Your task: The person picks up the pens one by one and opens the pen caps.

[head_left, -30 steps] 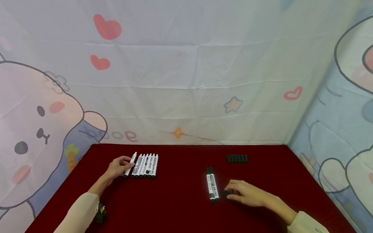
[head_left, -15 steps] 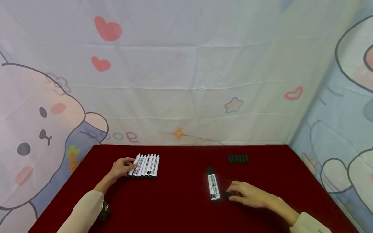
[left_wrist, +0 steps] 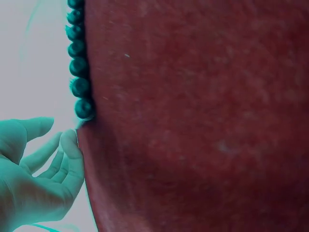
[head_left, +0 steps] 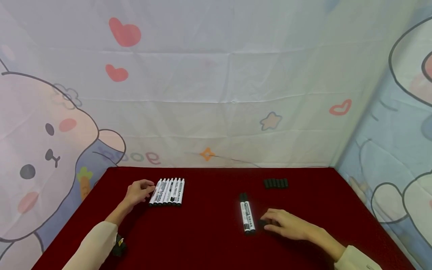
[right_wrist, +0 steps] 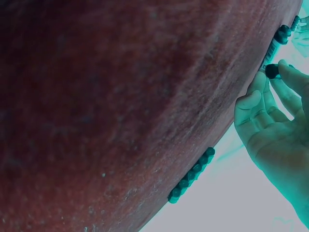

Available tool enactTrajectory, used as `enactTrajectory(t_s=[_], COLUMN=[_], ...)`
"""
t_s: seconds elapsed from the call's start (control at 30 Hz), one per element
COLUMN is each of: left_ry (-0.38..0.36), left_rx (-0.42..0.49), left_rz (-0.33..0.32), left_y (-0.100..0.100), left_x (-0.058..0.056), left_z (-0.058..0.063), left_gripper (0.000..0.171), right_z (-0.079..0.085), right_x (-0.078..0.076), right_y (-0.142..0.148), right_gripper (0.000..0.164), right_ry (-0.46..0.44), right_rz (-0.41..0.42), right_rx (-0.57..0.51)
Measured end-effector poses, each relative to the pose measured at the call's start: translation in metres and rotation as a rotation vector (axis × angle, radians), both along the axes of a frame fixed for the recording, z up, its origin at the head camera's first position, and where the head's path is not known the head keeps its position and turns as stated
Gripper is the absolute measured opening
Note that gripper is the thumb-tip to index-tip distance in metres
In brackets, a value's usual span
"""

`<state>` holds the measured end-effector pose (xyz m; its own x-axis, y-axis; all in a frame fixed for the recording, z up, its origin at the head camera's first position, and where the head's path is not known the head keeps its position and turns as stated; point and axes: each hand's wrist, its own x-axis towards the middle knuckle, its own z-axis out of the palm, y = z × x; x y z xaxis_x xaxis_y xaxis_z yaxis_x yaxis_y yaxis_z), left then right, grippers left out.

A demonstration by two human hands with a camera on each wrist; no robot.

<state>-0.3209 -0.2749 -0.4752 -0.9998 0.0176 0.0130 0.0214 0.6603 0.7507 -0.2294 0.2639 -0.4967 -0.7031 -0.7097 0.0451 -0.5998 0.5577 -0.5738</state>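
Note:
A row of several white uncapped markers (head_left: 167,192) lies side by side on the left of the red cloth, tips pointing away. My left hand (head_left: 136,192) is just left of the row, its fingertips right by the outermost marker. In the left wrist view its thumb stands apart from the loosely bent fingers, with nothing between them, below the dark marker ends (left_wrist: 78,66). My right hand (head_left: 287,225) pinches a small black marker cap (right_wrist: 272,71) between thumb and finger, low over the cloth. Left of it lie two capped markers (head_left: 247,217), black caps away from me.
Several black caps (head_left: 276,183) stand in a neat row at the back right. A dark object with a yellow mark (head_left: 119,245) shows beside the left sleeve. A printed curtain (head_left: 229,82) hangs behind the red-covered table (head_left: 209,240).
My left hand slid the outermost marker right against the row, then let go and drew back slightly left. The right hand stays nearly still with the cap.

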Motion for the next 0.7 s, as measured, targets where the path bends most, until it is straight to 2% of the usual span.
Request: enactTrajectory(t_s=[0.17, 0.33, 0.43, 0.7], left_ry=[0.079, 0.111, 0.125, 0.177], left_rx=[-0.018, -0.005, -0.008, -0.037], left_rz=[-0.054, -0.123, -0.176, -0.345], left_y=[0.013, 0.034, 0.046, 0.081], left_x=[0.009, 0.016, 0.020, 0.029], left_z=[0.015, 0.028, 0.031, 0.034], left_gripper=[0.029, 0.028, 0.026, 0.022], right_z=[-0.001, -0.004, -0.005, -0.006], right_x=[-0.004, -0.011, -0.015, -0.023], right_y=[0.002, 0.007, 0.011, 0.026], right_gripper=[0.040, 0.040, 0.038, 0.035], right_ry=[0.002, 0.021, 0.033, 0.084], right_rz=[-0.025, -0.041, -0.050, -0.144], right_rx=[0.011, 0.014, 0.005, 0.028])
